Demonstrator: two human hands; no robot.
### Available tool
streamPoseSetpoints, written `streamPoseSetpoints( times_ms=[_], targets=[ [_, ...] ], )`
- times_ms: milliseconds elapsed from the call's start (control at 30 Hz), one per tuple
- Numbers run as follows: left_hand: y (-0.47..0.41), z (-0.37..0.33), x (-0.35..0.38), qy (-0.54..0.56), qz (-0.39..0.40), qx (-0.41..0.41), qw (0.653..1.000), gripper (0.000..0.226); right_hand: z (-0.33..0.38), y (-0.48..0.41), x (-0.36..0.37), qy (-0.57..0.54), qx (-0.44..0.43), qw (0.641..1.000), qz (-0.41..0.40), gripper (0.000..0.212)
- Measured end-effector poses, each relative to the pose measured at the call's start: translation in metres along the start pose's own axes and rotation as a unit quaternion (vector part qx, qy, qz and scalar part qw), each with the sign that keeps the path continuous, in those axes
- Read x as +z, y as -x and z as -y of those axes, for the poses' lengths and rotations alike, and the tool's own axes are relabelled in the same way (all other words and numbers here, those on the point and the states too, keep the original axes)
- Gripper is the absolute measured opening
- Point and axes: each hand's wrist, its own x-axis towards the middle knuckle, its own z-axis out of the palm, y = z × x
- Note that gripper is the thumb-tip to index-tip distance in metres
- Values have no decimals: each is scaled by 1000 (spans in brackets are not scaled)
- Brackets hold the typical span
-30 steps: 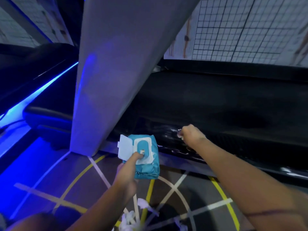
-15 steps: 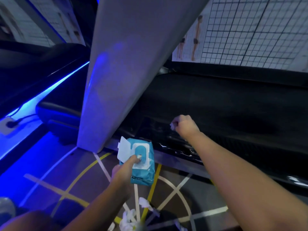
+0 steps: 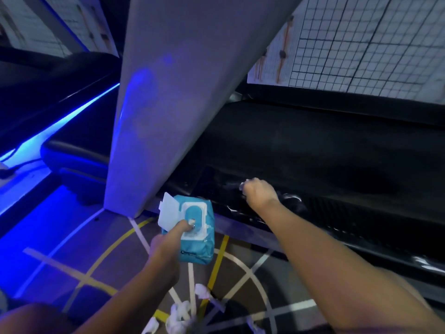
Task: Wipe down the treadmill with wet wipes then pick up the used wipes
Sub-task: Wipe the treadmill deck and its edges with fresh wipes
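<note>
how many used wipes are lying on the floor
5 used wipes, roughly: one beside the yellow line, one just right, a big clump below, one at its left, one at the bottom edge. The clump may hide more.

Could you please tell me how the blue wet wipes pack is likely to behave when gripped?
The wet wipes pack probably feels soft and squashy: its film wrinkles below the left hand gripping it. Its open lid flap may wobble when moved.
</note>
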Motion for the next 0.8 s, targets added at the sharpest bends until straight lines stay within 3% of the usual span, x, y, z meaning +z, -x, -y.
streamPoseSetpoints(
  times_ms=[233, 467, 800],
  targets=[
    [5, 11, 33, 7, 7, 19, 1000, 21, -46, 42, -14, 16, 80, 996, 27, 24],
    [23, 22, 56, 62, 17, 25, 998, 29, -87, 83, -7, -49, 74, 995, 35, 33],
    [28, 28, 50, 84, 14, 8, 996, 49, -132, 111, -28, -239, 148, 956, -86, 28]
  ],
)
